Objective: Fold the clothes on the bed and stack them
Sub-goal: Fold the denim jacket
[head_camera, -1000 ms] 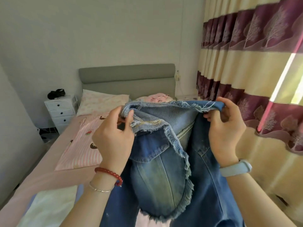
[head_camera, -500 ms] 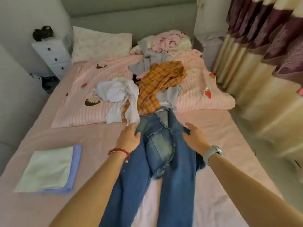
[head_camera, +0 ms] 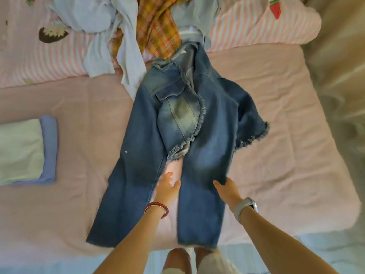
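Jeans (head_camera: 138,155) lie flat, long axis running straight away from both hands, hems nearest. Left hand (head_camera: 166,187) rests open between the legs. Right hand (head_camera: 227,187) grips the right leg's outer edge.

A pink-and-white striped quilt (head_camera: 246,30) lay flat across the far side, well beyond the grip and spreading to both its left and right. A red strawberry print (head_camera: 275,8) sat on the quilt far ahead and to the right of the grip, and a brown, rounded cartoon print (head_camera: 52,33) far ahead and to the left. A blurred beige curtain (head_camera: 339,76) hung well off to the right. A pale blue floor (head_camera: 296,252) showed nearer than the grip, below it.
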Tool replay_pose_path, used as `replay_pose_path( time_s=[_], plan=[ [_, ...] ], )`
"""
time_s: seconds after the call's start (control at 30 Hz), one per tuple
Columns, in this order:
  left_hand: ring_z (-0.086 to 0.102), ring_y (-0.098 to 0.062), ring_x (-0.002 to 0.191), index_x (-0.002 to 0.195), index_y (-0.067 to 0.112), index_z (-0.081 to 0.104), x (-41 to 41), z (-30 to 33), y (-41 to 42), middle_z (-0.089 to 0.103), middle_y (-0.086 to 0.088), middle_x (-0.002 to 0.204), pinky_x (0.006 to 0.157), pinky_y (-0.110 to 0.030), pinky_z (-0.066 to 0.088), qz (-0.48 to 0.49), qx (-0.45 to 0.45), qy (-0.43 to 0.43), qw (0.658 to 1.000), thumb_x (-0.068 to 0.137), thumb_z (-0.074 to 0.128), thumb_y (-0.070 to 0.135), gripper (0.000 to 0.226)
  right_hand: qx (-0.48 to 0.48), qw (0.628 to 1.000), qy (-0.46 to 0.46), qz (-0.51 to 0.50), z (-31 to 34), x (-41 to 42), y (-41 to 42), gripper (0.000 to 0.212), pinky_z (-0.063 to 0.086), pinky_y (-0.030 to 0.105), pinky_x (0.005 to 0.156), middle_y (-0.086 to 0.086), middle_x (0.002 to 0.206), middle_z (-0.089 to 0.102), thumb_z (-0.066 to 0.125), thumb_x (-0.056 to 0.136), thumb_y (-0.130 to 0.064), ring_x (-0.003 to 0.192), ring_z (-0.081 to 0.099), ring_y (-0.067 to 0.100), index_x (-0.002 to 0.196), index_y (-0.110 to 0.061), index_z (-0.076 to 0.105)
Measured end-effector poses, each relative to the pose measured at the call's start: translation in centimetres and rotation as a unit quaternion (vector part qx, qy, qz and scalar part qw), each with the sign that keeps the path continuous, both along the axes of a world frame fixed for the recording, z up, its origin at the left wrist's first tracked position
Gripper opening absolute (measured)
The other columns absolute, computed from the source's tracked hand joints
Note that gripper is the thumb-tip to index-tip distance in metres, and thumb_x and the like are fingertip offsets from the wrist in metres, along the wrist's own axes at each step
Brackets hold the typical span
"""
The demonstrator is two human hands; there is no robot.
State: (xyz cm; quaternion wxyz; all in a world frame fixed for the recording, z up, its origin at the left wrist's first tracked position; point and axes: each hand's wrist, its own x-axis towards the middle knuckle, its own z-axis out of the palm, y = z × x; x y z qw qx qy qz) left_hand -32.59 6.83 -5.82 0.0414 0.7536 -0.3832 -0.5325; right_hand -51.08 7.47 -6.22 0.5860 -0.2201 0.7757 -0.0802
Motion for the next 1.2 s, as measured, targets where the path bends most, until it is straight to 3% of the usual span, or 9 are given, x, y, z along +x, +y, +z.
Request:
replay_pose_path(
  time_s=[0.17, 0.33, 0.5, 0.73, 0.83, 0.93, 1.07, 1.13, 1.2],
  plan=[
    [0.053, -0.023, 0.105, 0.125, 0.008, 0.05, -1.6, 2.1, -3.3, 0.046, -0.01, 0.126, 0.089, -0.028, 0.039, 0.005, -0.14, -0.049, 0.989, 0.093, 0.048, 0.014, 0.032, -0.089, 0.991, -0.09, -0.046, 4.5, -3.7, -4.6, 0.024, 0.047, 0.044, 0.094, 0.022, 0.115, 0.061, 0.052, 0.093, -0.006, 0.106, 0.058, 0.037, 0.113, 0.006, 0.058],
    [0.053, -0.024, 0.105, 0.119, 0.005, 0.053, -5.4, 5.5, -10.2, 0.045, -0.006, 0.113, 0.087, -0.029, 0.042, -0.08, -0.244, -0.009, 0.966, 0.094, 0.047, 0.013, 0.027, -0.279, 0.949, 0.108, -0.103, 12.3, -12.3, -14.7, 0.024, 0.045, 0.033, 0.076, 0.008, 0.098, 0.058, 0.051, 0.094, -0.016, 0.101, 0.059, 0.031, 0.114, -0.005, 0.059],
    [0.052, -0.026, 0.11, 0.125, 0.004, 0.05, -9.4, 8.6, -16.4, 0.047, -0.014, 0.124, 0.093, -0.028, 0.039, -0.115, -0.317, 0.006, 0.941, 0.093, 0.049, 0.012, 0.033, -0.426, 0.864, 0.178, -0.199, 16.8, -17.8, -20.7, 0.06, 0.026, 0.03, 0.11, 0.004, 0.152, 0.026, 0.043, 0.096, -0.021, 0.138, 0.027, 0.019, 0.148, -0.013, 0.015],
    [0.041, -0.032, 0.12, 0.128, 0.006, 0.048, -9.0, 4.9, -13.9, 0.045, -0.015, 0.129, 0.095, -0.044, 0.037, -0.098, -0.3, -0.101, 0.943, 0.085, 0.061, 0.015, 0.046, -0.329, 0.924, 0.184, 0.069, 6.3, -11.5, -13.3, 0.048, 0.031, 0.036, 0.106, 0.016, 0.141, 0.038, 0.045, 0.095, -0.011, 0.13, 0.036, 0.031, 0.141, -0.004, 0.032],
    [0.034, -0.037, 0.124, 0.132, 0.001, 0.042, -6.6, 2.7, -10.4, 0.039, -0.022, 0.135, 0.095, -0.048, 0.034, 0.119, -0.226, -0.15, 0.955, 0.086, 0.064, 0.018, 0.054, -0.237, 0.955, 0.151, -0.092, 2.0, -9.2, -10.3, 0.047, 0.037, 0.029, 0.093, 0.019, 0.133, 0.047, 0.047, 0.095, -0.013, 0.123, 0.045, 0.033, 0.137, 0.003, 0.033],
    [0.039, -0.038, 0.122, 0.131, -0.005, 0.04, -3.7, -0.4, -8.3, 0.047, -0.024, 0.122, 0.098, -0.045, 0.035, 0.315, -0.085, -0.094, 0.941, 0.089, 0.061, 0.024, 0.055, -0.164, 0.94, 0.1, -0.28, -1.1, -8.8, -9.7, 0.063, 0.035, 0.036, 0.104, 0.019, 0.139, 0.04, 0.052, 0.094, -0.019, 0.128, 0.04, 0.033, 0.144, 0.002, 0.019],
    [0.048, -0.012, 0.063, 0.08, -0.001, 0.052, -2.1, -2.0, -8.3, 0.043, -0.01, 0.068, 0.073, -0.029, 0.047, 0.267, -0.078, -0.004, 0.96, 0.091, 0.056, 0.025, 0.029, -0.235, 0.906, 0.058, -0.348, -2.7, -9.6, -11.7, 0.075, 0.025, 0.036, 0.113, 0.005, 0.155, 0.014, 0.05, 0.095, -0.016, 0.138, 0.026, 0.021, 0.149, -0.015, -0.002],
    [0.045, -0.009, 0.065, 0.083, -0.005, 0.055, -2.3, -2.2, -9.3, 0.048, -0.007, 0.075, 0.064, -0.023, 0.041, 0.25, -0.113, 0.01, 0.962, 0.092, 0.055, 0.021, 0.027, -0.25, 0.902, 0.018, -0.352, -2.6, -10.7, -13.5, 0.077, 0.026, 0.035, 0.111, 0.003, 0.152, 0.019, 0.051, 0.094, -0.012, 0.134, 0.029, 0.019, 0.149, -0.02, -0.002],
    [0.047, -0.015, 0.083, 0.104, -0.005, 0.054, -2.8, -1.8, -10.3, 0.051, -0.008, 0.094, 0.068, -0.023, 0.036, 0.26, -0.13, 0.014, 0.957, 0.094, 0.052, 0.017, 0.024, -0.238, 0.921, 0.003, -0.307, -2.1, -11.3, -14.7, 0.055, 0.038, 0.035, 0.099, 0.008, 0.129, 0.043, 0.053, 0.092, -0.01, 0.116, 0.043, 0.022, 0.141, -0.019, 0.027]
  ],
)
